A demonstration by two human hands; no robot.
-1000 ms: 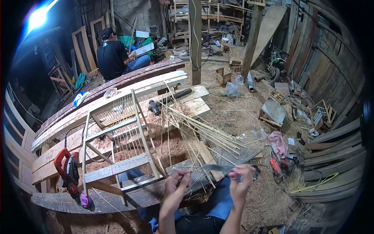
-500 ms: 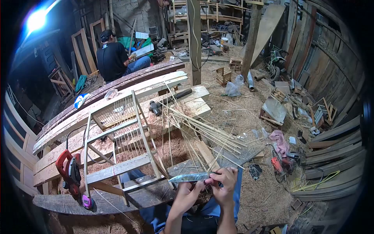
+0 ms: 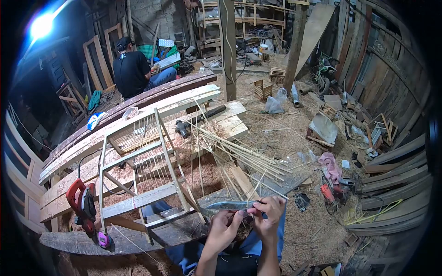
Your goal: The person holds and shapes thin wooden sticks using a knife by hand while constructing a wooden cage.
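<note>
In front of my lap, a knife (image 3: 224,205) with a broad, pointed blade lies roughly level, tip to the left. My right hand (image 3: 269,214) is closed around its handle end, which the fingers mostly hide. My left hand (image 3: 224,228) is closed at the lower edge of the blade, its thumb pressed near the handle and other fingers partly hidden. Just beyond the blade, thin bamboo sticks (image 3: 248,154) lie in a loose pile on the bench. Left of my hands stands a wooden frame (image 3: 140,200) strung with thin rods.
A red power tool (image 3: 81,204) and a pink tape measure (image 3: 104,239) sit on the bench at left. A hammer-like tool (image 3: 183,128) lies behind the sticks. Another person (image 3: 131,69) sits at the back left. Shavings and scraps cover the floor, with a red tool (image 3: 328,194) at right.
The knife blade has turned slightly and looks darker, with less glare. Both hands stay in nearly the same place, with small finger shifts.
</note>
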